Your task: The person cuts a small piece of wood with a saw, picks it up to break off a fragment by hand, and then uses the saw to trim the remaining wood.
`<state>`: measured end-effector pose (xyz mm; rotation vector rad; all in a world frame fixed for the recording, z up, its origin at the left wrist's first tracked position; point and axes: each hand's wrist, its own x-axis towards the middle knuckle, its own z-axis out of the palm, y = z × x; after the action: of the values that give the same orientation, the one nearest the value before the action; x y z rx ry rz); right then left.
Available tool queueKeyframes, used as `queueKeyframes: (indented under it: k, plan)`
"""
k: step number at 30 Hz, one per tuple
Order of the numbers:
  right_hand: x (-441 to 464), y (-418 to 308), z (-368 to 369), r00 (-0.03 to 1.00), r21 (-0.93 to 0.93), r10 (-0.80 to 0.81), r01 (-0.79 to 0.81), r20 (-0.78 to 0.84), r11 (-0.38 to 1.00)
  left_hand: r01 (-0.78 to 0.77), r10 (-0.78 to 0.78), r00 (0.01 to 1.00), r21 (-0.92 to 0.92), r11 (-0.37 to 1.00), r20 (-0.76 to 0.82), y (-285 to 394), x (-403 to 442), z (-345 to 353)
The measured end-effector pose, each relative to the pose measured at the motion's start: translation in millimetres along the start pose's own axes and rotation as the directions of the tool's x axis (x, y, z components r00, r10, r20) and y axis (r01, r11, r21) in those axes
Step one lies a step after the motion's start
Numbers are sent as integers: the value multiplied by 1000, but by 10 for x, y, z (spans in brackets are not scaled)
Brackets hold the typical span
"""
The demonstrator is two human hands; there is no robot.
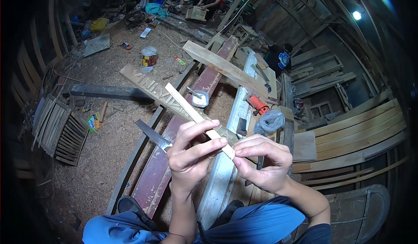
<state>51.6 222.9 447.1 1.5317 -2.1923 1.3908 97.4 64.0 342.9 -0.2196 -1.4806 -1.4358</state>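
Left hand (189,152) and right hand (265,157) are right up close, both in a narrow pinch grip on a pale wood strip (187,107), far end just left of the white tub (200,105), and tbh uneven finger pressure could twist it loose or crack it.

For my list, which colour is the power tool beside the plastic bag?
The power tool's body is red (head view).

Can (149,58) standing on floor (104,144), left. Slatted frame (61,128) resting nearer, further left. Tub (200,99) sitting beside carved board (143,84), between can and power tool (258,104). Bag (271,121) lying near power tool. Bent planks (357,135) resting right of bag.
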Motion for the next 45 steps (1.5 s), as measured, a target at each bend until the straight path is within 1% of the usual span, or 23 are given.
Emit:
queueKeyframes:
  k: [6,9,15,17,18,20,21,22,23,24,26,27,28,30,32,34,36,38,39,41,42,44,45]
  plan:
    - [-7,21,8,1000,-1,-9,9,7,1000,-33,33,999,11,999,-4,15,18,-10]
    - [-6,45,8,1000,2,-24,24,7,1000,-6,6,1000,5,1000,1,8,20,-1]
    - [-19,53,17,999,16,28,-28,16,999,-12,12,1000,26,1000,9,-30,22,2]
    - [-29,60,11,986,18,160,-161,41,987,13,-14,1000,56,998,22,-24,41,7]
    - [-33,80,33,986,19,160,-161,44,987,37,-40,999,87,996,35,-23,48,6]
    - [-52,156,93,954,150,299,-293,-17,944,48,-52,998,99,994,38,-45,53,3]
    - [-64,193,91,931,159,365,-361,8,919,67,-73,996,119,991,47,-57,57,-1]
    - [-71,226,104,930,162,366,-363,13,917,85,-94,994,143,986,56,-66,49,-16]
    - [-74,262,128,890,230,456,-446,12,865,152,-162,983,115,982,84,-120,6,-40]
    - [-74,302,155,841,297,541,-522,21,800,154,-165,983,122,980,82,-131,8,-76]
    - [-69,406,209,800,386,598,-564,40,730,110,-160,978,316,942,137,-149,15,-135]
    - [-84,474,239,795,378,604,-574,46,727,139,-208,972,446,884,110,-159,-14,-139]
    - [-107,543,272,790,371,611,-583,52,723,144,-214,971,454,879,106,-154,-31,-114]
    - [-153,646,329,768,323,633,-626,96,710,301,-305,947,627,718,-105,-132,-22,-56]
    - [-208,761,398,746,272,651,-661,141,699,286,-314,946,672,683,-83,-219,-98,-151]
    - [-274,895,478,716,223,678,-697,164,682,214,-478,860,725,655,178,-278,-138,-285]
    - [-338,1025,551,716,248,677,-697,173,673,237,-495,845,689,685,201,-396,-232,-360]
    - [-381,1132,603,690,224,697,-723,194,653,413,-614,750,551,725,246,-548,-352,-442]
    - [-388,1174,639,667,174,714,-745,213,644,417,-617,751,557,718,234,-591,-371,-489]
    - [-453,1335,799,682,184,694,-731,231,658,489,-694,675,553,674,249,-667,-419,-589]
    - [-507,1432,898,696,194,679,-718,234,669,492,-700,674,563,664,237,-736,-494,-629]
    - [-699,1622,1141,694,219,680,-720,235,659,538,-690,713,534,652,124,-925,-707,-710]
    - [-796,1661,1255,698,185,671,-714,250,675,566,-676,735,504,652,49,-1009,-803,-750]
